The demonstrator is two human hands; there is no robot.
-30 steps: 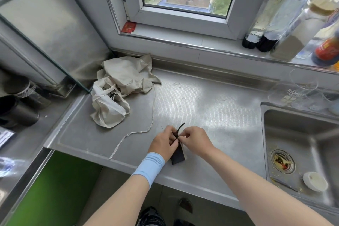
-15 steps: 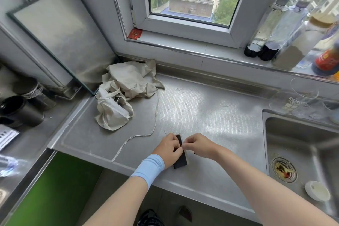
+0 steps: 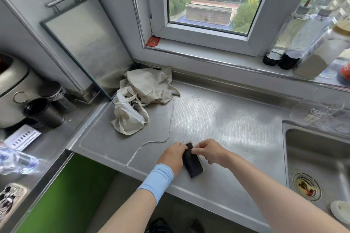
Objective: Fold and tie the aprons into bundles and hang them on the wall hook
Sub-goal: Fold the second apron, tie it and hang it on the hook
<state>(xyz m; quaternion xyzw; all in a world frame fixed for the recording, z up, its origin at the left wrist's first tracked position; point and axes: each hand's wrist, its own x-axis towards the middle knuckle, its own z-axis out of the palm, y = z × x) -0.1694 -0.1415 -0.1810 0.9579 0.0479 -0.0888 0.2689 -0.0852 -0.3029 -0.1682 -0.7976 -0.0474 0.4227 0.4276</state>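
Now on counter [image 3: 227,119]: black bundle [image 3: 193,164], front edge.
Left hand [image 3: 173,154]: we grip bundle's left side.
Right hand [image 3: 208,150]: we pinch its top end.
Apron [image 3: 144,91]: crumpled, back left.

Brightly lit by soft daylight through the window [image 3: 208,2], without hard shadows anywhere. Broad pale sheen across the steel counter [image 3: 227,119], strongest toward the sill. Only faint, diffuse shading beneath the left hand [image 3: 173,155], the right hand [image 3: 210,152] and the black bundle [image 3: 193,164] gripped between them. Reasonably sharp at the centre. Strong wide-lens bending of the window frame and counter edge, worst toward the corners. Smeared and soft at the margins: the clear plastic bottle [image 3: 17,161] at far left, the tall bottles [image 3: 295,39] on the sill, the drinking glasses [image 3: 325,106] beside the sink [image 3: 295,138]. Slightly hazy outdoors, though not blown out.
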